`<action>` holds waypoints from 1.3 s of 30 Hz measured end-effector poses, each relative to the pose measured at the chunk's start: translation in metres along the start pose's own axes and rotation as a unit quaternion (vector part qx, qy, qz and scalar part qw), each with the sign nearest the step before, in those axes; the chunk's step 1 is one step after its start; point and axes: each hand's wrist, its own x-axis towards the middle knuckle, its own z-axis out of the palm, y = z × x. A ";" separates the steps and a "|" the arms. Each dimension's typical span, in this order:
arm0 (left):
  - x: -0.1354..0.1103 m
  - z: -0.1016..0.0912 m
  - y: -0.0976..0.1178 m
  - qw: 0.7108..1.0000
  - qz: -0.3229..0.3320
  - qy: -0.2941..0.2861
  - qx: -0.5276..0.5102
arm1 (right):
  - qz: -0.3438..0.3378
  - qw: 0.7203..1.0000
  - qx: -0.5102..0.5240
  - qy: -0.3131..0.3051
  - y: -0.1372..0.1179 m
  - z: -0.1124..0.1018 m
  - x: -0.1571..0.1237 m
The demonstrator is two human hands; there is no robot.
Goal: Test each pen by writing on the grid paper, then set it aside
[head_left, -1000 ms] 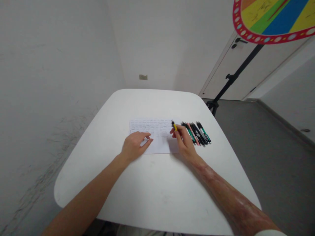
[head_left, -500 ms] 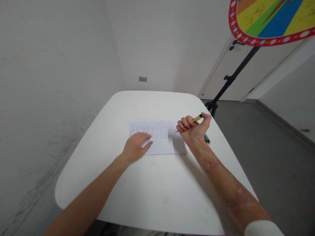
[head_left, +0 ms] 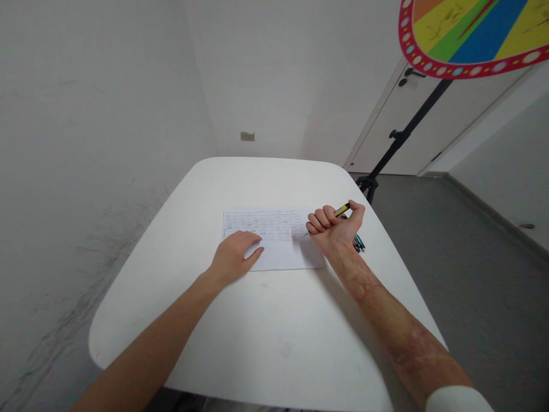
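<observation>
A sheet of paper (head_left: 285,257) lies on the white table, its upper part covered with lines of handwriting and its lower part blank. My left hand (head_left: 234,256) rests palm down on the sheet's left side, thumb and fingers apart. Above the right part of the paper, my right hand (head_left: 337,230) is turned palm up with its fingers curled around a yellow and black pen (head_left: 342,210). The thumb presses at the pen's black top end. Below the little finger, the pen's lower end points down-left toward the writing; I cannot tell whether it touches the paper.
Several pens (head_left: 359,244) lie right of the paper, partly hidden by my right wrist. Beyond the right edge of the white table (head_left: 257,332) stands a colourful wheel (head_left: 484,40) on a black stand (head_left: 398,140). Walls rise behind and to the left.
The whole view has shifted slightly. My right hand still grips the pen, whose yellow part shows a little less beside the thumb. The left hand stays on the paper.
</observation>
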 end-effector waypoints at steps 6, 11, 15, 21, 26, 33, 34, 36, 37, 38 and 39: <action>0.000 -0.001 0.000 1.000 0.002 -0.008 -0.001 | 0.002 1.000 0.025 0.010 0.000 0.002 0.000; 0.001 -0.002 0.001 0.999 0.028 -0.031 -0.010 | 0.040 0.993 0.098 0.051 0.000 0.004 -0.001; 0.002 -0.006 0.005 0.994 0.070 -0.086 0.004 | 0.057 0.987 0.142 0.047 -0.001 0.005 -0.002; 0.002 -0.009 0.012 0.978 0.108 -0.177 -0.028 | 0.060 0.988 0.137 0.044 0.001 0.004 -0.001; 0.003 -0.009 0.013 0.971 0.116 -0.206 -0.028 | 0.050 0.993 0.104 0.037 0.002 0.002 0.000; 0.004 -0.012 0.016 0.972 0.105 -0.212 -0.013 | 0.044 0.996 0.062 0.035 0.002 0.004 -0.002; 0.004 -0.013 0.016 0.972 0.103 -0.213 -0.010 | 0.039 0.997 0.054 0.033 0.002 0.005 -0.002; 0.004 -0.014 0.017 0.971 0.101 -0.215 -0.007 | 0.029 0.999 0.029 0.032 0.004 0.006 -0.001; 0.004 -0.015 0.018 0.972 0.098 -0.215 -0.005 | 0.025 0.999 0.012 0.031 0.006 0.006 0.000; 0.004 -0.016 0.018 0.972 0.095 -0.216 -0.003 | 0.021 0.999 -0.006 0.029 0.008 0.005 0.001; 0.004 -0.016 0.019 0.972 0.092 -0.217 -0.001 | 0.016 0.999 -0.024 0.028 0.011 0.005 0.003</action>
